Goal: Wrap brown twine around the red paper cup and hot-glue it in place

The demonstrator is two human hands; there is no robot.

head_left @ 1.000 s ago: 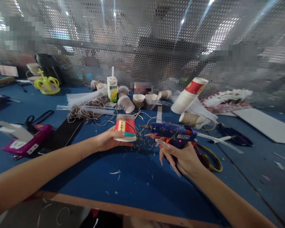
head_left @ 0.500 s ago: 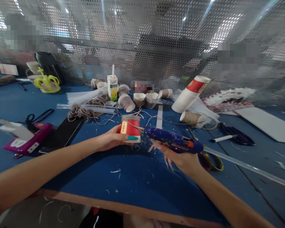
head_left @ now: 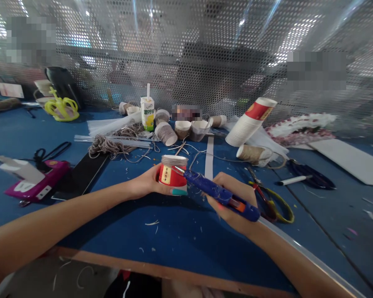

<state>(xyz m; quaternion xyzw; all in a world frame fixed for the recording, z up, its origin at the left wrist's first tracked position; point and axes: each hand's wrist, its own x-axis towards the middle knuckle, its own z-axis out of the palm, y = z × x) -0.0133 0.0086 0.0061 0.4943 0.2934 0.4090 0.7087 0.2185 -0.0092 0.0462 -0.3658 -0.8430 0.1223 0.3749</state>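
My left hand point(head_left: 146, 184) is closed round an upside-down red paper cup point(head_left: 172, 174) with twine wound near its top, held just above the blue table point(head_left: 180, 231). My right hand point(head_left: 236, 205) grips a blue hot glue gun point(head_left: 219, 193). Its nozzle touches the cup's upper side, just under the twine band. A clear glue stick point(head_left: 311, 258) runs out of the gun's back toward the lower right.
Behind the cup lie loose twine point(head_left: 110, 145), several twine-wrapped cups point(head_left: 165, 133), a drink carton point(head_left: 147, 112), a stack of paper cups point(head_left: 247, 123), scissors point(head_left: 272, 198), a pen point(head_left: 294, 180) and a pink device point(head_left: 37, 186). A perforated metal screen point(head_left: 186, 62) closes the back.
My right hand has swung the glue gun left and tilted it, bringing its nozzle onto the cup. The fingers have closed round the gun. The cup has shifted slightly right.
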